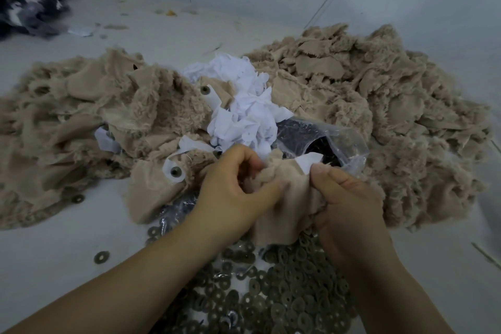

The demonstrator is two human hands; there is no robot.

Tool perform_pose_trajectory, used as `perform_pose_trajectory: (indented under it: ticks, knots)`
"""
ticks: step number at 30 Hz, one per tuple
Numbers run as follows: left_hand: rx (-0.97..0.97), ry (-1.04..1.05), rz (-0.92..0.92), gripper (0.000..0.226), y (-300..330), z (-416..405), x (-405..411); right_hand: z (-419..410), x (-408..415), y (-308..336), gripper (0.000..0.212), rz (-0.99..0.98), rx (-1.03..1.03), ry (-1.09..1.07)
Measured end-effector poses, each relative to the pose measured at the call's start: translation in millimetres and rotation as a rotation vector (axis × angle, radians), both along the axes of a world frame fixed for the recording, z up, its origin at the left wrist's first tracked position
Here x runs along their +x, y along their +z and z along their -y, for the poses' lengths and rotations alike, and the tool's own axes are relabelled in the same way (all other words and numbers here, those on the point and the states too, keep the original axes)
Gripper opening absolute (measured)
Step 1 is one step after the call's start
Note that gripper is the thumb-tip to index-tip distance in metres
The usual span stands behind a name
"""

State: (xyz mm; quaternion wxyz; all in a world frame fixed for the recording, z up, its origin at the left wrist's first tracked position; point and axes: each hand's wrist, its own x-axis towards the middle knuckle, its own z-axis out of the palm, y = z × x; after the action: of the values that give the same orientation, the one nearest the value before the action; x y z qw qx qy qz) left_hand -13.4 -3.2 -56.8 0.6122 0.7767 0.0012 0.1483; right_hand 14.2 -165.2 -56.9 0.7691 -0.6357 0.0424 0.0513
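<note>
My left hand [233, 192] and my right hand [349, 206] both grip one beige furry fabric piece [282, 214] between them, with thumbs and fingers curled into it. A white backing strip [309, 161] shows at its top edge. Below my hands lies a heap of grey-brown metal washers [284, 295] on clear plastic. Just behind my hands an open clear plastic bag [325, 141] holds small dark parts.
Big piles of beige furry pieces lie at the left [81, 116] and the right [379, 106]. White fabric scraps [244, 106] sit between them. Loose washers [101, 257] lie on the pale table. Dark cloth [27, 5] is at the far left corner.
</note>
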Motion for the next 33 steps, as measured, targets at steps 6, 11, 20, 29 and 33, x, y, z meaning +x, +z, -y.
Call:
perform_pose_trajectory:
  ticks: [6, 11, 20, 29, 33]
  knots:
    - [-0.144, 0.084, -0.034, 0.028, -2.2, 0.6, 4.2, 0.9, -0.4, -1.0, 0.030, 0.002, 0.018, 0.017]
    - [-0.255, 0.064, -0.073, 0.030, -4.4, -0.7, 6.0, -2.5, -1.5, -0.2, 0.031, -0.060, 0.082, 0.053]
    - [-0.250, -0.002, -0.037, 0.026, -7.6, 4.9, 6.1, -13.2, -11.8, 0.2, 0.036, -0.271, 0.282, 0.262]
    - [-0.142, 0.010, -0.039, 0.026, -6.7, 9.2, 5.8, -12.5, -13.4, 7.3, 0.037, -0.458, 0.368, 0.276]
    - [-0.071, 0.063, 0.057, 0.017, 7.6, 4.3, 9.4, -11.7, -13.7, 4.5, 0.037, -0.410, 0.346, 0.299]
